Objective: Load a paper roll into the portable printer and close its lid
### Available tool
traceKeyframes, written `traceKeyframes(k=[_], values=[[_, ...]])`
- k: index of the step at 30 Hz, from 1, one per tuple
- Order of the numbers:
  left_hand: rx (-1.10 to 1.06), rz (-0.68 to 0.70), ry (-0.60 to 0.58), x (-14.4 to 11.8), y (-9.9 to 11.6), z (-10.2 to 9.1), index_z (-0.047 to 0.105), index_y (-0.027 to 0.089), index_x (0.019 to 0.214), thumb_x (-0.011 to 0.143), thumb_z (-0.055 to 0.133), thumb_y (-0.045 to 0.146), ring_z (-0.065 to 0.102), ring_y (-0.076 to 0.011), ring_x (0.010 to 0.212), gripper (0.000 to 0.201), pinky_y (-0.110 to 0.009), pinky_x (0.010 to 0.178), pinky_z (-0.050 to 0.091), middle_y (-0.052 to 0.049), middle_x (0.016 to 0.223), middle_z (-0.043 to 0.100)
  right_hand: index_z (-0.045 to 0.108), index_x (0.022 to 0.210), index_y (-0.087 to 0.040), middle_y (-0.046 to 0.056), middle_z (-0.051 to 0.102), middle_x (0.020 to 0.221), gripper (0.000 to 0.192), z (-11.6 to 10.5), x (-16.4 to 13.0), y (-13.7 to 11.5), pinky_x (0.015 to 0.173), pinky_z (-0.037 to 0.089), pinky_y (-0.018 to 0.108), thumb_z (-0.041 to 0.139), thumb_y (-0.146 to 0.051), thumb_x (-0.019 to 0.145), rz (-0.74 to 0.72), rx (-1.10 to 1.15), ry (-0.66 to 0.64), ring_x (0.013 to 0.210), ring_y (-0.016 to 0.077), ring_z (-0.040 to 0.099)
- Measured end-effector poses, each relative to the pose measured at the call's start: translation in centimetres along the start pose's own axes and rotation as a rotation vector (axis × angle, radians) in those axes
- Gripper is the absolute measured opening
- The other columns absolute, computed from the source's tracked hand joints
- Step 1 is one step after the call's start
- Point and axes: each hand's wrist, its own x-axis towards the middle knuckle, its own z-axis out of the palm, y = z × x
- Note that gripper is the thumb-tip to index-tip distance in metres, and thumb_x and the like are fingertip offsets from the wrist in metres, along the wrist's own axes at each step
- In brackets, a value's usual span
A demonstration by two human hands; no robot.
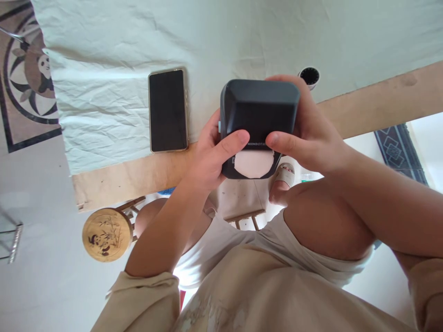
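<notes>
Both hands hold a black label printer [261,117] marked NIIMBOT, just over the table's near edge. My left hand [212,154] wraps its left side, thumb on the front face. From the right, my right hand [309,129] grips it, thumb near the lettering and the other fingers mostly hidden behind. A white label [254,163] with a rounded end shows at the printer's lower part. Left of the printer, a smartphone [168,110] with a dark screen and clear case lies on the cloth. Just past my right hand stands a small white cylinder [310,77] with a dark top.
A pale green cloth [114,46] covers the table, leaving a bare wooden edge [384,99] nearest me. A round wooden stool [107,235] with a panda picture stands on the floor at lower left. My legs are under the table edge.
</notes>
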Motion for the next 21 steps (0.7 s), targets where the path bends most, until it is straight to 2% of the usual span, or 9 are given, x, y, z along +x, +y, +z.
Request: traceKeyframes(k=[5,10,21], values=[[-0.062,-0.033,0.023,-0.08,0.23,0.47,0.059,0.016,0.092,0.08,0.069,0.032,0.062,-0.0072,0.066,0.022,-0.016,0.056,0.053,0.0,0.081,0.063,0.026,0.133,-0.019,0.004,0.045,0.114,0.068,0.14,0.22,0.13,0.076,0.049,0.011,0.058,-0.05,0.082,-0.004,0.003,0.018,0.096,-0.0002,0.048],[-0.05,-0.036,0.019,-0.02,0.23,0.49,0.059,0.018,0.096,0.08,0.068,0.032,0.064,-0.009,0.068,0.023,-0.016,0.057,0.053,0.001,0.078,0.062,0.025,0.133,-0.021,0.005,0.044,0.116,0.069,0.15,0.19,0.31,0.075,0.049,0.012,0.058,-0.053,0.082,0.009,-0.014,0.015,0.095,0.0006,0.049],[-0.027,-0.04,0.034,-0.11,0.24,0.69,0.057,0.017,0.099,0.081,0.068,0.031,0.06,-0.0061,0.066,0.026,-0.015,0.056,0.051,0.0,0.08,0.061,0.025,0.13,-0.02,0.007,0.044,0.114,0.064,-0.12,0.45,0.85,0.068,0.049,0.009,0.057,-0.051,0.083,-0.003,-0.037,-0.012,0.091,0.0006,0.048]])
